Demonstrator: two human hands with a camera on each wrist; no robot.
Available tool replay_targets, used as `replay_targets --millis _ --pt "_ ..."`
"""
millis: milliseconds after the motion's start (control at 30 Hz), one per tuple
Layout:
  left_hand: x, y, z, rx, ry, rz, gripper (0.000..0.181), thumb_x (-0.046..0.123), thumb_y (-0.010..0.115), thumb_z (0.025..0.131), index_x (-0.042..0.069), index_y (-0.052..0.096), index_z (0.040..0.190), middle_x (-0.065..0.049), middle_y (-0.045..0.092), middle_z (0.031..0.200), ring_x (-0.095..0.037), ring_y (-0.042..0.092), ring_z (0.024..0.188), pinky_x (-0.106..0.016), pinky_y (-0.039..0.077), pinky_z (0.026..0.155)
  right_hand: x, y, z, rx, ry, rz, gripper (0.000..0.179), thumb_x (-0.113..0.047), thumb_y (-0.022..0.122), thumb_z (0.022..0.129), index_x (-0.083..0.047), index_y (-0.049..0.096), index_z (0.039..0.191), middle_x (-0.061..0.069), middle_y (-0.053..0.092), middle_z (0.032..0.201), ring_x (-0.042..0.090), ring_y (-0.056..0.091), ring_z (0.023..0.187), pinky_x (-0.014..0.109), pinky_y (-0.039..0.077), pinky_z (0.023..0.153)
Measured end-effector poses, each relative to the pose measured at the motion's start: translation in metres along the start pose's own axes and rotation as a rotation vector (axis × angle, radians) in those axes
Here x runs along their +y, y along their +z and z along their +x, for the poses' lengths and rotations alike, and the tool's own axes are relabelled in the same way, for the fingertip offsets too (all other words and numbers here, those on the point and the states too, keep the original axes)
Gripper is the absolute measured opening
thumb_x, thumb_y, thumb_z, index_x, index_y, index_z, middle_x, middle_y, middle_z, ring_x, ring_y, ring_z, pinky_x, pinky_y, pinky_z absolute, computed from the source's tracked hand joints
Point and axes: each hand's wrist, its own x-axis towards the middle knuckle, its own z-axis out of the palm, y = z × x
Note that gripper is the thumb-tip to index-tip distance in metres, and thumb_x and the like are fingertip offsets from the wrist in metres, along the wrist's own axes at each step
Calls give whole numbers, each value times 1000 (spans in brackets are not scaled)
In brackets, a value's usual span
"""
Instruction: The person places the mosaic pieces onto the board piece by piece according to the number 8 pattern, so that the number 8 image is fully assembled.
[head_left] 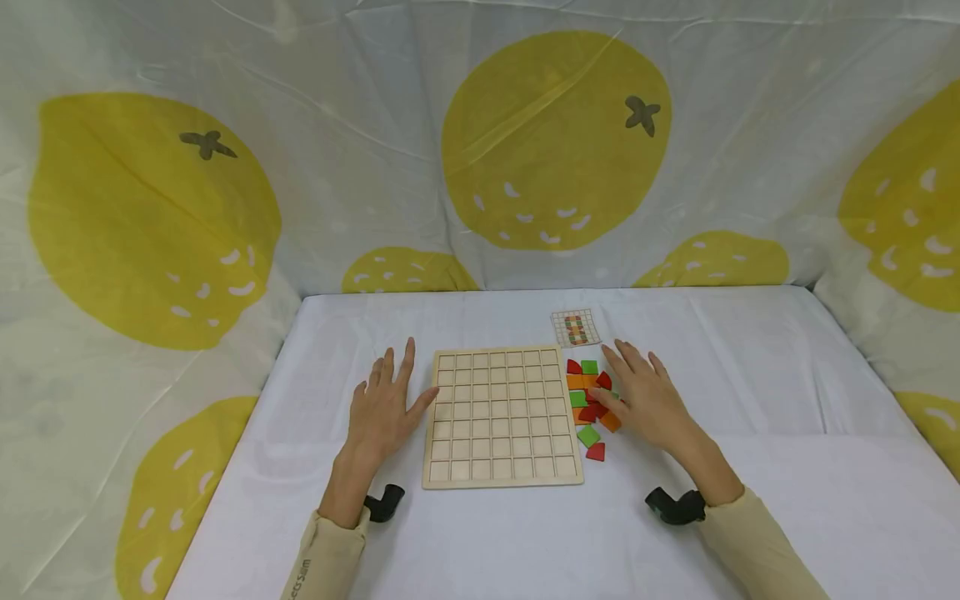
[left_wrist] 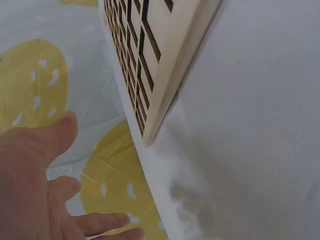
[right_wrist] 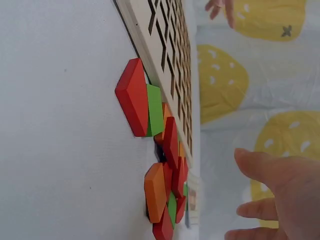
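Note:
A square wooden grid board (head_left: 504, 421) lies on the white table, its square cells bare. My left hand (head_left: 382, 412) hovers at the board's left edge with fingers spread, thumb overlapping that edge in the head view; it holds nothing. Over the right side of a pile of red, green and orange blocks (head_left: 590, 400), my right hand (head_left: 645, 396) is spread with nothing in it. In the right wrist view a red quarter-round block (right_wrist: 134, 100) leans by a green block (right_wrist: 155, 110), close to the board. An orange block (right_wrist: 156, 192) lies farther along the pile.
Behind the board's far right corner lies a small pattern card (head_left: 576, 328) with a coloured design on a grid. A white cloth with yellow lemons (head_left: 555, 142) hangs behind and beside the table (head_left: 750, 375). Black wrist cameras (head_left: 675, 506) sit at both cuffs.

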Motion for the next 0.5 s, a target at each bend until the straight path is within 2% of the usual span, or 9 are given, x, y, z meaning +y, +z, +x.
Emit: replay_targets --millis 100,200,267,367,433,500 --pt "-1 1 1 3 10 19 83 53 57 103 14 21 167 -33 49 149 -50 55 129 -61 53 87 2 0 2 34 22 -1 72 -36 71 98 5 46 152 30 46 156 47 42 144 69 32 116" --pt "-1 2 2 -19 5 18 81 52 60 102 16 25 166 -31 58 128 -43 61 107 -51 53 71 5 0 3 68 63 10 66 -31 73 97 6 52 147 31 54 147 48 52 133 64 44 106" --pt "-1 2 2 -55 -3 4 80 52 62 101 16 28 165 -28 60 113 -35 59 90 -43 49 61 7 1 4 85 99 18 62 -28 75 97 5 55 145 30 58 139 46 56 124 60 49 101" --pt "-2 1 1 -141 -28 -25 83 53 66 98 16 31 164 -19 58 90 -24 48 68 -34 39 52 9 2 5 90 136 25 56 -26 76 96 4 61 140 27 64 123 39 59 106 50 54 89" --pt "-3 1 0 -201 -44 -50 86 53 68 96 15 32 164 -17 58 78 -20 44 60 -31 36 49 10 3 5 72 161 39 52 -25 76 95 4 64 136 22 65 109 32 59 91 42 54 76" --pt "-4 1 -1 -261 -63 -68 89 55 70 94 16 32 164 -18 62 74 -20 46 59 -31 36 50 11 4 5 42 186 55 48 -25 76 95 3 67 133 16 63 92 25 55 77 34 48 64"
